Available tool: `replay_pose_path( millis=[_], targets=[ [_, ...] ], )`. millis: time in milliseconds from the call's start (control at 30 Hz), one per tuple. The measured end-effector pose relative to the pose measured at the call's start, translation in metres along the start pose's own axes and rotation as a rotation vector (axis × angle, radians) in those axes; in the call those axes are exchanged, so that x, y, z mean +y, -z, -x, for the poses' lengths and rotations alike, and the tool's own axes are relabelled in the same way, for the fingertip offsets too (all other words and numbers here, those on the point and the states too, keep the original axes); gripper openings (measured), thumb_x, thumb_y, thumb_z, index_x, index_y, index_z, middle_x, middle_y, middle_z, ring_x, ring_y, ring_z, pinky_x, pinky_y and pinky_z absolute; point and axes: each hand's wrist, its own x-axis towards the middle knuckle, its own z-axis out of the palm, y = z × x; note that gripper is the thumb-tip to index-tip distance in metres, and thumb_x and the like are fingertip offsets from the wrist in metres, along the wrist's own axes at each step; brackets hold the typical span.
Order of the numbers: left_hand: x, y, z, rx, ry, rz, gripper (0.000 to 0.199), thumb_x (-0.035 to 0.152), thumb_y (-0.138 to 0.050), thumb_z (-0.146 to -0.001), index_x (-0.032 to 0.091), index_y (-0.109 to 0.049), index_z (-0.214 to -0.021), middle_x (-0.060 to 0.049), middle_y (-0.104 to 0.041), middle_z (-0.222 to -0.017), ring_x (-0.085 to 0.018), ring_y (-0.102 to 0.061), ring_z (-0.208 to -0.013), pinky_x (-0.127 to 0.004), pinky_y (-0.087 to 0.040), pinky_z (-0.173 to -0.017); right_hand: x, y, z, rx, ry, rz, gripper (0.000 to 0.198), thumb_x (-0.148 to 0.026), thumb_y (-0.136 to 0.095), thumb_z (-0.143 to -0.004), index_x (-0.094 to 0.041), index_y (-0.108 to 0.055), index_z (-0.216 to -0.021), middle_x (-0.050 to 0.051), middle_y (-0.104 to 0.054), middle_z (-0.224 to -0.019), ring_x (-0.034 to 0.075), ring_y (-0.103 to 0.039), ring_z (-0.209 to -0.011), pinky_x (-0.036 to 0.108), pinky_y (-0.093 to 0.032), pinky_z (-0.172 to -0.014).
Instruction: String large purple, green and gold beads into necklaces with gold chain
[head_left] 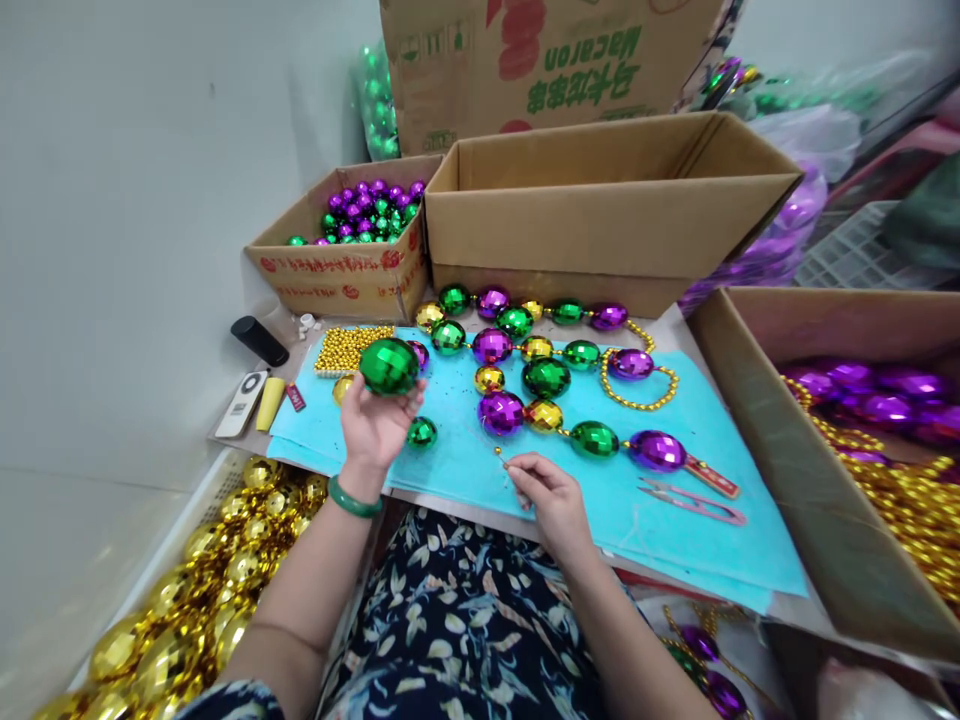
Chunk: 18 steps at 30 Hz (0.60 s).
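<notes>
My left hand (379, 425), with a green bangle at the wrist, holds up a large green faceted bead (390, 366) in its fingers. My right hand (546, 495) is closed in a pinch on a thin strand, too fine to make out clearly. A small gold bead (498, 451) shows at the strand's tip. Just beyond lies a string of large purple, gold and green beads (594, 439) on a light blue cloth (450, 480). A smaller green bead (422, 431) rests on the cloth between my hands.
Pink thread snips (694, 500) lie at right. A tray of small gold beads (352, 348) sits at left. Cardboard boxes (600, 235) line the back, and another box (795, 480) stands right. Large gold balls (244, 565) fill a crate below left.
</notes>
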Motion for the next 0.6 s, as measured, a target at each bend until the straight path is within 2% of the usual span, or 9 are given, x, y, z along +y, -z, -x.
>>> replay_pose_path(
  millis=[133,300,400,500,600],
  targets=[
    [0.02,0.009,-0.008,0.003,-0.048,0.027,0.034,0.045,-0.059,-0.079,0.017,-0.064,-0.098,-0.008,-0.07,-0.098,-0.023,-0.066,-0.093,-0.031,-0.055,-0.075,-0.006,0.014,0.001,0.07,0.029,-0.032,0.018,-0.033,-0.072,-0.066,-0.017,-0.066,-0.071,-0.004,-0.05,-0.05,0.008,-0.039,-0.042,0.021,-0.03,-0.038],
    [0.021,0.015,0.001,-0.057,-0.031,-0.067,0.027,0.034,-0.063,-0.079,0.022,-0.066,-0.102,-0.008,-0.068,-0.111,-0.027,-0.062,-0.108,-0.029,-0.056,-0.072,-0.02,0.022,0.007,0.118,0.11,-0.083,0.011,-0.028,-0.07,-0.07,-0.018,-0.067,-0.073,-0.004,-0.05,-0.053,0.007,-0.041,-0.044,0.02,-0.031,-0.039],
    [0.015,0.015,0.003,-0.064,0.032,-0.053,0.036,0.044,-0.062,-0.08,0.021,-0.065,-0.107,-0.01,-0.066,-0.116,-0.028,-0.059,-0.112,-0.027,-0.056,-0.067,-0.024,0.019,0.01,0.093,0.16,-0.052,0.01,-0.028,-0.069,-0.072,-0.019,-0.067,-0.075,-0.002,-0.053,-0.06,0.007,-0.042,-0.045,0.021,-0.032,-0.04],
    [0.01,0.015,0.001,-0.026,0.078,-0.013,0.048,0.058,-0.054,-0.082,0.019,-0.064,-0.108,-0.012,-0.066,-0.114,-0.03,-0.059,-0.113,-0.028,-0.056,-0.065,-0.022,0.016,0.012,0.088,0.171,-0.013,0.01,-0.028,-0.069,-0.073,-0.018,-0.067,-0.075,-0.002,-0.054,-0.065,0.007,-0.043,-0.046,0.021,-0.033,-0.04],
    [0.006,0.014,-0.001,0.026,0.101,0.013,0.044,0.054,-0.053,-0.084,0.017,-0.064,-0.106,-0.011,-0.068,-0.108,-0.028,-0.061,-0.108,-0.033,-0.056,-0.074,-0.023,0.013,0.015,0.091,0.167,0.017,0.012,-0.03,-0.068,-0.073,-0.018,-0.067,-0.074,-0.001,-0.053,-0.064,0.007,-0.042,-0.045,0.021,-0.034,-0.04]
  ],
)
